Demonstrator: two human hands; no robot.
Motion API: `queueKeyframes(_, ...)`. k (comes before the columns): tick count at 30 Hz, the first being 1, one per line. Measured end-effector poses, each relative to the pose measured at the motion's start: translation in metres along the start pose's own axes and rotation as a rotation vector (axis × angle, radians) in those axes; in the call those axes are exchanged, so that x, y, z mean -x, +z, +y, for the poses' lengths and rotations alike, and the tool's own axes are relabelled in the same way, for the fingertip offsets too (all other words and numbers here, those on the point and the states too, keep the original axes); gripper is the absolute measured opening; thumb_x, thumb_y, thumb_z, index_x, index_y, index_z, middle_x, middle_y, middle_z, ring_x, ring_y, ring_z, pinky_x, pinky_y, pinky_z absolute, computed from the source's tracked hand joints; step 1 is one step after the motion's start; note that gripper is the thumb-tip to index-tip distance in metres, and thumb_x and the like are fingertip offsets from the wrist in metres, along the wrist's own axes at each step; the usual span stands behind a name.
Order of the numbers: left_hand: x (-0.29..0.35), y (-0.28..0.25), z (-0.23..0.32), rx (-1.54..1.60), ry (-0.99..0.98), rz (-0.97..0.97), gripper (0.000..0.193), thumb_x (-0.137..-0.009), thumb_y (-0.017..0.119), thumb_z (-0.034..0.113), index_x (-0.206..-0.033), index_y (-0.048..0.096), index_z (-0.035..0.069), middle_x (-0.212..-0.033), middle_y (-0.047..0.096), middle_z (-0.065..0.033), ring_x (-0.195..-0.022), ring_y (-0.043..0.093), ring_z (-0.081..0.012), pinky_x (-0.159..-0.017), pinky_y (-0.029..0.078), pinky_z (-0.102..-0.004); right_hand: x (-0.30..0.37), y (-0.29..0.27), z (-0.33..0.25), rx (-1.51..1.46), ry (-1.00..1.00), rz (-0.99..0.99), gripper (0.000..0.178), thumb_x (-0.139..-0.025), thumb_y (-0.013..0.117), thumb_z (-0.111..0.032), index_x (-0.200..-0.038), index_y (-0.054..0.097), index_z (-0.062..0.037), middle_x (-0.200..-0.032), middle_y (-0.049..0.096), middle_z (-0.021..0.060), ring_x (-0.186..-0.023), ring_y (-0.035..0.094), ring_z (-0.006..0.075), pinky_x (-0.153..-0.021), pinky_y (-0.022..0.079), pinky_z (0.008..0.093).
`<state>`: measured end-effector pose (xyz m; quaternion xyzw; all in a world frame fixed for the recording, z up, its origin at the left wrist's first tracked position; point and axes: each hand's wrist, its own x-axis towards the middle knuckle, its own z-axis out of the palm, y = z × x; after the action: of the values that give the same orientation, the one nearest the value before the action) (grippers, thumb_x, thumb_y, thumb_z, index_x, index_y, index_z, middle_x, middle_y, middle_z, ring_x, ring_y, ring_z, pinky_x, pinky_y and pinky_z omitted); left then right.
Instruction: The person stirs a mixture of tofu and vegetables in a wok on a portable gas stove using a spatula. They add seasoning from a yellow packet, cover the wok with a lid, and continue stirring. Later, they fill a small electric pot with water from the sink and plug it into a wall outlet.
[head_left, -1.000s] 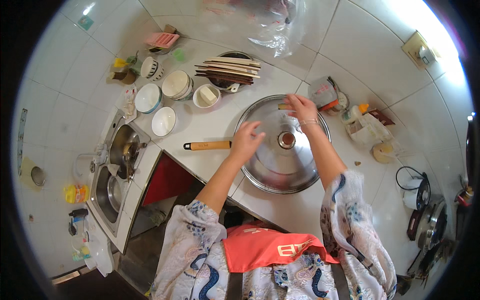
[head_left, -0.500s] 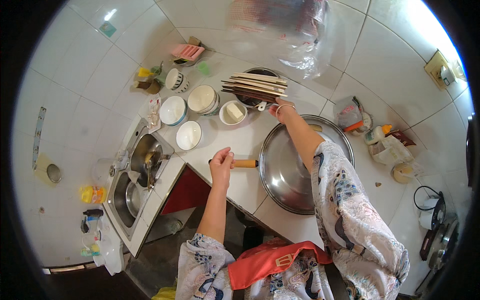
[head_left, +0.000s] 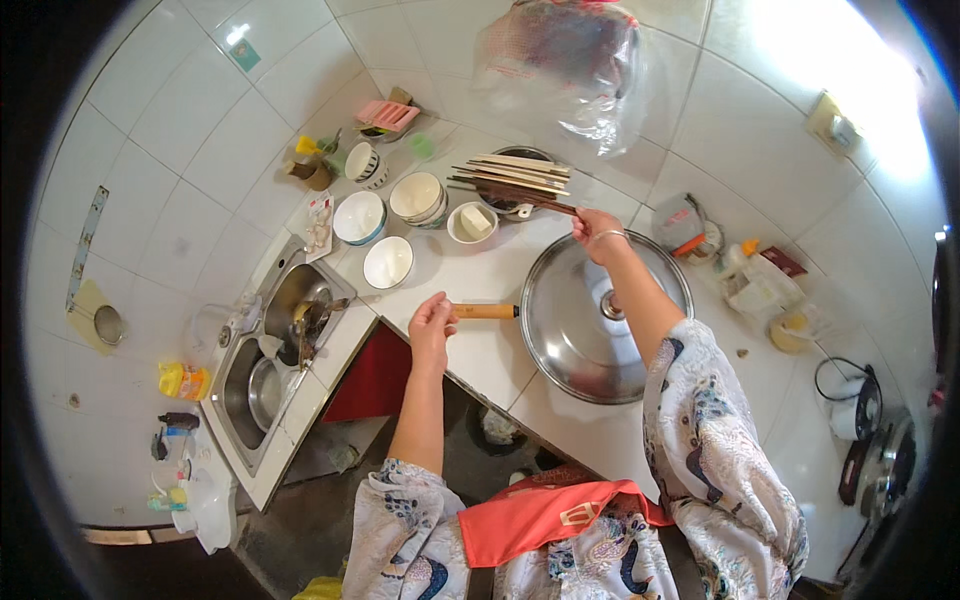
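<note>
With fingers closed round their near ends, my right hand (head_left: 598, 235) holds some dark brown chopsticks (head_left: 545, 200). They point left beside a bundle of pale and dark chopsticks (head_left: 520, 172) lying across a dark pot (head_left: 527, 153). My right forearm passes over a pan's large steel lid (head_left: 575, 345). My left hand (head_left: 432, 325) has its fingers curled together at the end of the wooden pan handle (head_left: 485, 311), covering that end. Whether it grips the handle or anything else is hidden. Left of the pot, a small white bowl (head_left: 460, 232) contains a pale block (head_left: 475, 220).
White bowls (head_left: 388, 262) and stacked bowls (head_left: 418, 196) stand along the counter's left. A double steel sink (head_left: 245, 415) lies beyond them. Bottles and bags (head_left: 755, 280) line the right wall; a plastic bag (head_left: 560, 75) hangs at the back. The counter edge runs before me.
My right hand has drawn a few dark chopsticks slightly right, away from the bundle. My left hand has shifted a little left along the handle. The view has tilted slightly.
</note>
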<state>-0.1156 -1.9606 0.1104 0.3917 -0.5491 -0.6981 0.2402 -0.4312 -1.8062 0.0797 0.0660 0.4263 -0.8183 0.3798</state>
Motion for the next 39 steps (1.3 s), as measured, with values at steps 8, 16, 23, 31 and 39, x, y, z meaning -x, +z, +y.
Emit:
queueKeyframes(8,0.074,0.046,0.034,0.153,-0.123,-0.534,0.046,-0.097,0.043,0.035,-0.126,0.046,0.000,-0.076,0.055,-0.0018,-0.059,0.048,-0.0063,-0.050,0.038,-0.0207,0.252,-0.085,-0.051,0.243,-0.118,0.142,0.012,-0.085,0.062,-0.011,-0.081,0.052,-0.0069,-0.068,0.056,0.0028,-0.053,0.050,0.0092,-0.045,0.041,0.0211)
queueKeyframes(16,0.222,0.115,-0.009,0.145,-0.026,-0.757,0.024,-0.092,0.054,0.027,-0.087,0.056,0.004,-0.065,0.056,-0.0031,-0.046,0.045,-0.0059,-0.038,0.031,-0.0183,0.511,-0.160,-0.044,0.345,-0.378,0.411,0.011,-0.083,0.065,-0.010,-0.084,0.055,-0.0050,-0.068,0.058,0.0040,-0.052,0.052,0.0085,-0.045,0.045,0.0218)
queueKeyframes(23,0.392,0.205,-0.069,0.110,-0.041,-1.034,0.014,-0.087,0.061,0.015,-0.081,0.054,0.004,-0.066,0.056,-0.0048,-0.045,0.046,-0.0083,-0.039,0.032,-0.0199,0.729,-0.252,-0.005,0.230,-0.752,0.594,0.009,-0.084,0.064,-0.011,-0.086,0.060,-0.0033,-0.069,0.059,0.0047,-0.050,0.055,0.0092,-0.045,0.048,0.0227)
queueKeyframes(31,0.619,0.301,-0.154,0.121,-0.068,-1.524,0.033,-0.087,0.040,0.006,-0.116,0.051,-0.005,-0.078,0.059,-0.0125,-0.059,0.051,-0.0140,-0.049,0.039,-0.0232,0.953,-0.404,0.063,0.298,-0.906,0.978,0.010,-0.085,0.063,-0.011,-0.086,0.060,-0.0009,-0.068,0.060,0.0060,-0.046,0.054,0.0103,-0.043,0.047,0.0228)
queueKeyframes(39,0.841,0.387,-0.261,-0.244,-0.247,-1.677,0.016,-0.093,0.052,0.019,-0.094,0.058,0.004,-0.062,0.053,-0.0008,-0.045,0.043,-0.0074,-0.039,0.032,-0.0207,1.128,-0.549,0.094,-0.226,-0.945,1.152,0.014,-0.088,0.061,-0.017,-0.091,0.061,-0.0036,-0.068,0.060,0.0055,-0.049,0.055,0.0104,-0.043,0.048,0.0242)
